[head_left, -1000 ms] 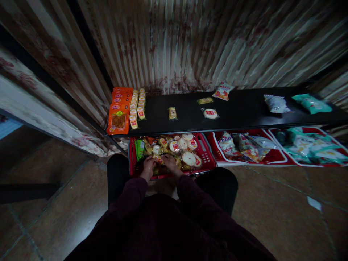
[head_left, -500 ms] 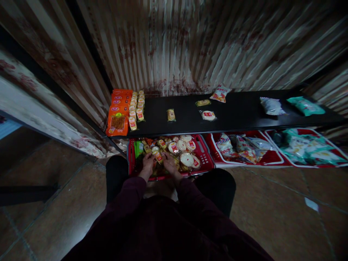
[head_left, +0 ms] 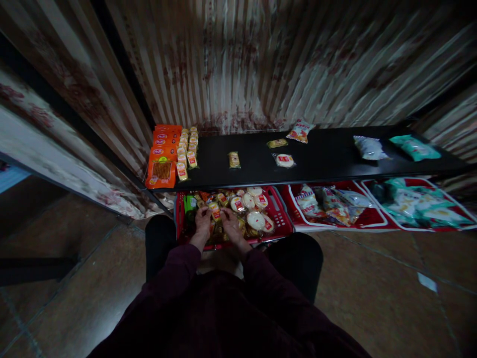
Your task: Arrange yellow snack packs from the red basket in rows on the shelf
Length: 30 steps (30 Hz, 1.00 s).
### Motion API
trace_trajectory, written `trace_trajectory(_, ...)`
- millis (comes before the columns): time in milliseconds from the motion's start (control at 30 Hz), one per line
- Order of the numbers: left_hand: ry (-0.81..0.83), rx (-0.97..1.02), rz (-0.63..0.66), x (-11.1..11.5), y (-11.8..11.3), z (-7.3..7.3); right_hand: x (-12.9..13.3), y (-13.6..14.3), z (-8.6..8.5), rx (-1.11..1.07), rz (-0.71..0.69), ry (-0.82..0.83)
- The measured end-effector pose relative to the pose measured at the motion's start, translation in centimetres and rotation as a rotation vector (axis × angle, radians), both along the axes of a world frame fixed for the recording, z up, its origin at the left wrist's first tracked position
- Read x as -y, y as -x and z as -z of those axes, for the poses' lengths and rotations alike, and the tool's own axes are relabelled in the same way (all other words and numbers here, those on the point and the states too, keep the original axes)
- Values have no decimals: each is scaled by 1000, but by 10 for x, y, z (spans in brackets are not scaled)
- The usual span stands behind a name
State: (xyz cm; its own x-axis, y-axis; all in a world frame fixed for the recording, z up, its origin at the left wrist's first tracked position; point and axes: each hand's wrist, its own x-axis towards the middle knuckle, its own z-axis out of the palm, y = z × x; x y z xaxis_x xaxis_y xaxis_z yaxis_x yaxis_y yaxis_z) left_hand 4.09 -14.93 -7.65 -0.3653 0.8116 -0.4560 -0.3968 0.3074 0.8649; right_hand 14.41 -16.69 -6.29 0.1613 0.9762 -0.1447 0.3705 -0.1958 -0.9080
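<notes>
Over the red basket (head_left: 282, 211), my left hand (head_left: 202, 223) and my right hand (head_left: 231, 224) hold one small wrapped snack cake (head_left: 215, 211) between them. The cake has a yellow wrapper with a red and white label. My left fingers are closed on its left edge, my right fingers on its right edge. Round white wrapped pastries (head_left: 256, 219) lie to the right of my hands in the basket. A green packet (head_left: 190, 203) is by its left wall. My hands cover part of the basket's contents.
Orange snack packets (head_left: 161, 158) and rows of small wrapped cakes (head_left: 187, 149) stand at the left of the black shelf (head_left: 253, 171). Several single snacks lie along it. Two more red baskets, with puffed bags (head_left: 335, 206) and green bags (head_left: 425, 204), sit under it at the right.
Both hands have raised the wrapped snack cake slightly toward the shelf, and it now sits more upright between my fingers. The view has shifted a little.
</notes>
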Motion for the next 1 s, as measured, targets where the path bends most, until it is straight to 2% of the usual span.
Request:
trace_trajectory(167,-40,-8,64,3,0,-6,-1,2,0,-3,25,21)
trace_trajectory(367,-98,-15,131,4,-1,-23,-3,2,-11,-79,69,13)
trace_trajectory(500,-105,-3,128,4,-3,-32,-4,2,-12,-102,102,4)
trace_trajectory(700,-147,50,117,4,-4,-39,-7,3,-9,-249,149,-151)
trace_trajectory(1000,-176,49,94,4,-5,-64,-13,10,-15,-398,212,-160)
